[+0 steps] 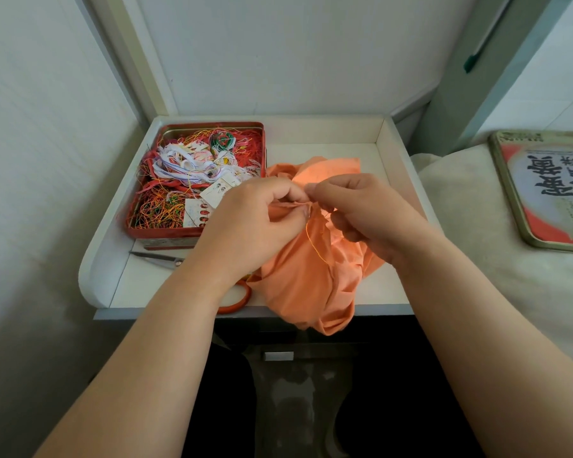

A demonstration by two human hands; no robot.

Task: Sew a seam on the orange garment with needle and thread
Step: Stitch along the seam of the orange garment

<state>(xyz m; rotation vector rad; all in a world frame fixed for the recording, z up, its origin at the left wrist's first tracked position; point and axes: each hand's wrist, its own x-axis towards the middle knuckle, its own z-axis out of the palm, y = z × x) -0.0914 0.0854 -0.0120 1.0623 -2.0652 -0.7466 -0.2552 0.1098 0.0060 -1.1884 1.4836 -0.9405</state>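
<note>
Stitching: working a seam mid-stitch.
Garment [308,285]: bunching at tray's [328,128] front edge.
Left hand [255,223]: pinching the fold.
Right hand [364,213]: fingertips closing, needle unseen.
Thread [313,244]: trailing down.
Next: pulling thread taut.

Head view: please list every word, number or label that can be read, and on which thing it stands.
Tin lid at the right: large dark characters, seen upside down and cut by the frame edge, not surely readable; its small print is blurred.
Paper cards in the red tin: print too small.
Nothing else bears text.
</note>
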